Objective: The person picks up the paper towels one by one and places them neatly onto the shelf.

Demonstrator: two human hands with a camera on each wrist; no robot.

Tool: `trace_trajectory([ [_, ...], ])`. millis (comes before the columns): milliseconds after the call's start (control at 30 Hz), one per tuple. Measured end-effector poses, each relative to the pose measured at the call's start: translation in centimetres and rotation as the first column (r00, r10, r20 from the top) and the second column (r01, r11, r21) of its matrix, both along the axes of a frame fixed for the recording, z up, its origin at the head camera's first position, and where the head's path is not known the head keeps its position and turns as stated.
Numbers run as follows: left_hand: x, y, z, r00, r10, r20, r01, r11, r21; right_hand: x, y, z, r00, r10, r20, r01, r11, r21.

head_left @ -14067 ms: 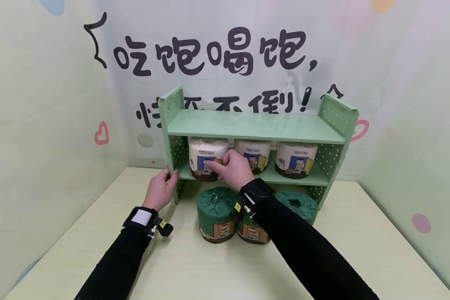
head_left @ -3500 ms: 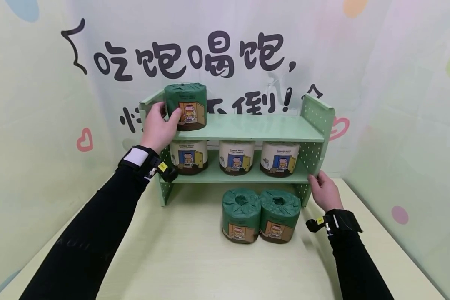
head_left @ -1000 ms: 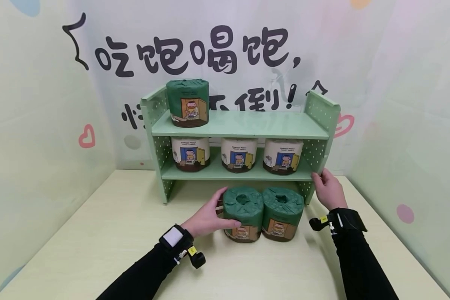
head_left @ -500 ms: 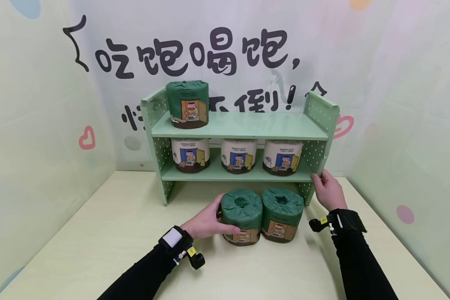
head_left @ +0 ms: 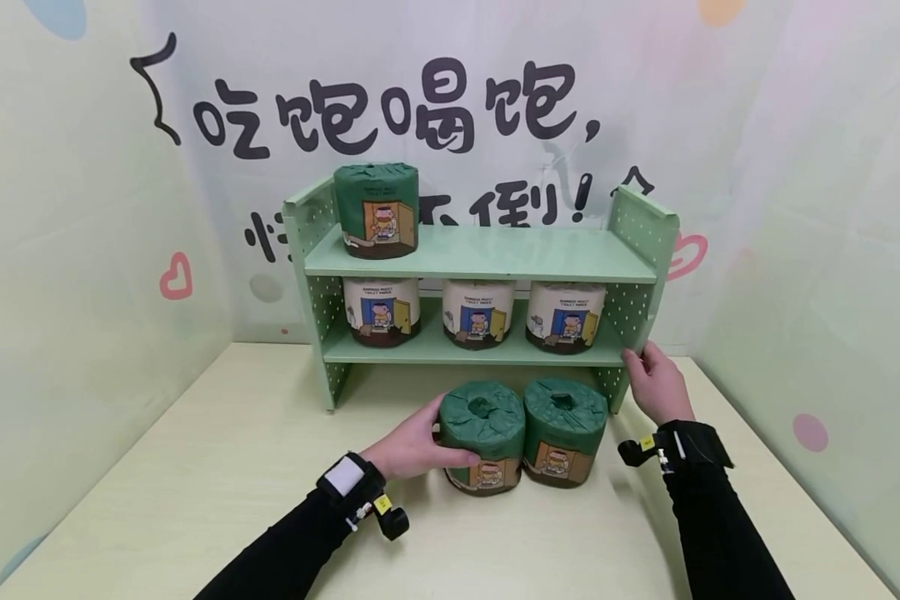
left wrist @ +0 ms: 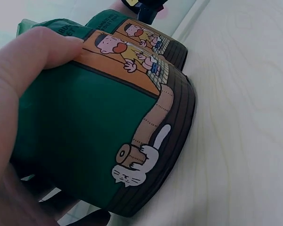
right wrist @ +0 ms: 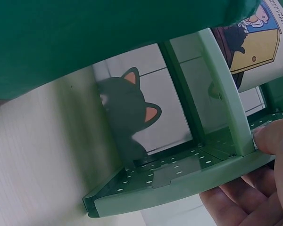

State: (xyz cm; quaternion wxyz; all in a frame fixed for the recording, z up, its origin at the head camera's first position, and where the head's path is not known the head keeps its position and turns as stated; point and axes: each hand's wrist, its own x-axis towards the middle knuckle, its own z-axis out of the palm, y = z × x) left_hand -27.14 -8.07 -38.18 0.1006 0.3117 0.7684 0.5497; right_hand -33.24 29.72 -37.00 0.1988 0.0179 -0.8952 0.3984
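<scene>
In the head view my left hand (head_left: 412,442) grips a green toilet roll (head_left: 483,417) on the table, thumb across its front picture and fingers round its far left side. The left wrist view shows this roll (left wrist: 85,122) close up, a white cat printed near its base. A second green roll (head_left: 566,421) stands right beside it. My right hand (head_left: 658,385) holds the right side panel of the light green shelf (head_left: 487,254), thumb at the middle board's end and fingers outside the panel (right wrist: 179,188). A third green roll (head_left: 377,212) stands at the top board's left end.
Three white toilet rolls, left (head_left: 381,310), middle (head_left: 477,312) and right (head_left: 565,317), stand in a row on the middle board, pictures facing front. The pale wooden table (head_left: 195,467) is walled by a printed backdrop (head_left: 285,50).
My left hand has left the roll on the top board for the left table roll, which has shifted slightly forward and turned. The right hand, earlier at the white rolls, now stays on the panel.
</scene>
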Motion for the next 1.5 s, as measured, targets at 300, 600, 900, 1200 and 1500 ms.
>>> trace_trajectory([
  [300,0.1,-0.2,-0.1,0.998,0.061,0.033,-0.06,0.998,-0.035,0.0,0.1,0.0,1.0,0.005,-0.004,-0.005,1.0,0.0],
  [600,-1.3,-0.4,-2.0,0.991,0.124,0.054,-0.121,0.991,-0.05,-0.2,0.0,-0.1,1.0,-0.002,0.001,0.002,1.0,-0.001],
  [900,-2.3,-0.8,-3.0,0.99,0.132,0.047,-0.13,0.99,-0.054,-0.2,0.2,-0.2,1.0,0.006,-0.005,-0.006,1.0,0.002],
  [1200,-2.4,-0.9,-3.0,0.988,0.15,0.019,-0.148,0.986,-0.076,-0.1,0.1,-0.1,1.0,0.005,-0.015,-0.005,1.0,0.008],
  [1500,-2.3,-0.9,-3.1,0.99,0.143,0.0,-0.143,0.988,-0.063,-0.2,0.2,-0.2,1.0,0.005,-0.015,-0.005,1.0,0.008],
])
